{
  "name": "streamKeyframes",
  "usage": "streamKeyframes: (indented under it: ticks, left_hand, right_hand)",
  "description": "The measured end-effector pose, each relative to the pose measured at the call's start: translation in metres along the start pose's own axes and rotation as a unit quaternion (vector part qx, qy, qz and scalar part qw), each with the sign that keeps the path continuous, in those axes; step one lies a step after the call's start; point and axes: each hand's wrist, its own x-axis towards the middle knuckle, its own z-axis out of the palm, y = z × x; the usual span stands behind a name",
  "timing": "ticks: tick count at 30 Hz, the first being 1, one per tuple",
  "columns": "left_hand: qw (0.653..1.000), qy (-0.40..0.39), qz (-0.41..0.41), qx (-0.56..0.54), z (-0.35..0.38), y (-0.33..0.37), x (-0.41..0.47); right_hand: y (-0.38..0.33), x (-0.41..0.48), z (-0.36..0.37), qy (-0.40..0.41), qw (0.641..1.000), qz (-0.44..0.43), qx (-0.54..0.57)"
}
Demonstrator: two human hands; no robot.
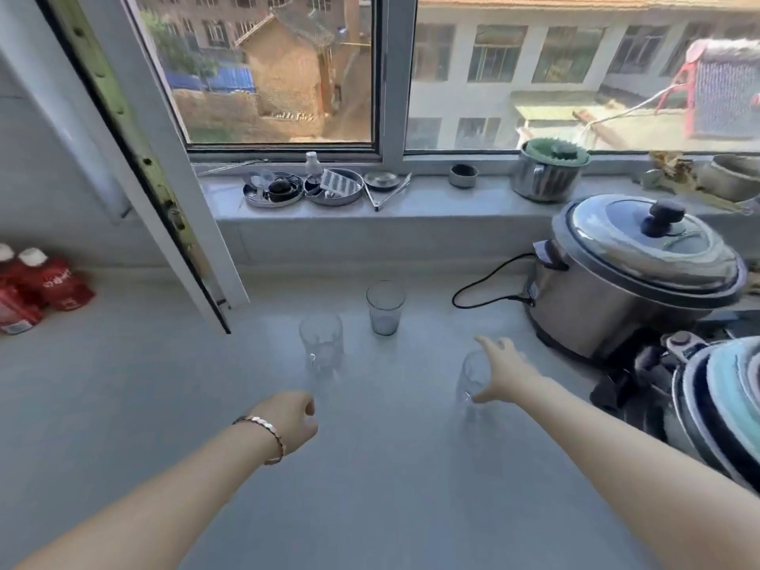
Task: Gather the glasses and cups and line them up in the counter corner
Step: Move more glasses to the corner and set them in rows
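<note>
L hand [293,417] curled, empty; R hand [499,370] spread round clear glass [473,374].

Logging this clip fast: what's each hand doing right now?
Left hand: curled closed, empty, above the counter.
Right hand: fingers spread open around a clear glass, grip not closed.

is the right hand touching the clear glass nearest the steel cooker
Cannot tell. In the head view the right hand is spread around the clear glass nearest the steel cooker, overlapping it, but the blur hides any contact or gap.
</note>
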Motion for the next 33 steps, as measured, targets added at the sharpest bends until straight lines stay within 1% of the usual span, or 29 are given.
streamKeyframes:
  ticks: [4, 6, 8, 11, 13, 15, 17, 19, 23, 25, 29, 31, 33]
  left_hand:
    - [0.997, 0.003, -0.063, -0.044, -0.006, 0.001, 0.026]
    - [0.993, 0.015, -0.097, -0.060, -0.009, 0.004, 0.040]
    - [0.987, 0.045, -0.126, -0.092, -0.014, 0.006, 0.057]
    - [0.973, 0.089, -0.126, -0.170, -0.027, 0.018, 0.082]
    - [0.969, 0.085, -0.116, -0.200, -0.036, 0.029, 0.098]
    - [0.971, 0.055, -0.115, -0.201, -0.037, 0.036, 0.112]
    - [0.978, 0.035, -0.118, -0.169, -0.035, 0.038, 0.124]
    - [0.978, 0.055, -0.132, -0.154, -0.034, 0.038, 0.128]
    - [0.968, 0.104, -0.165, -0.159, -0.028, 0.043, 0.109]
    - [0.958, 0.126, -0.171, -0.193, -0.019, 0.045, 0.088]
    - [0.929, 0.171, -0.166, -0.282, 0.000, 0.033, 0.027]
    - [0.921, 0.197, -0.163, -0.293, 0.008, 0.021, -0.008]
    - [0.912, 0.214, -0.180, -0.301, 0.016, 0.006, -0.047]
  right_hand:
    - [0.013, 0.031, 0.010, -0.057, 0.998, -0.015, -0.004]
    - [0.020, 0.039, 0.014, -0.055, 0.998, -0.035, 0.007]
    - [0.025, 0.045, 0.014, -0.055, 0.997, -0.055, 0.015]
    - [0.025, 0.050, 0.008, -0.066, 0.994, -0.086, 0.026]
    - [0.021, 0.054, 0.004, -0.065, 0.991, -0.115, 0.033]
    - [0.013, 0.054, 0.000, -0.055, 0.988, -0.141, 0.036]
    - [0.006, 0.057, -0.004, -0.047, 0.984, -0.163, 0.053]
    - [-0.002, 0.058, -0.007, -0.044, 0.979, -0.185, 0.068]
    - [-0.017, 0.055, -0.007, -0.054, 0.972, -0.220, 0.057]
    - [-0.025, 0.050, -0.006, -0.059, 0.968, -0.239, 0.044]
    - [-0.048, 0.031, -0.002, -0.062, 0.956, -0.287, 0.018]
    - [-0.066, 0.018, 0.002, -0.065, 0.945, -0.321, -0.010]
    - [-0.089, 0.001, 0.008, -0.068, 0.928, -0.363, -0.050]
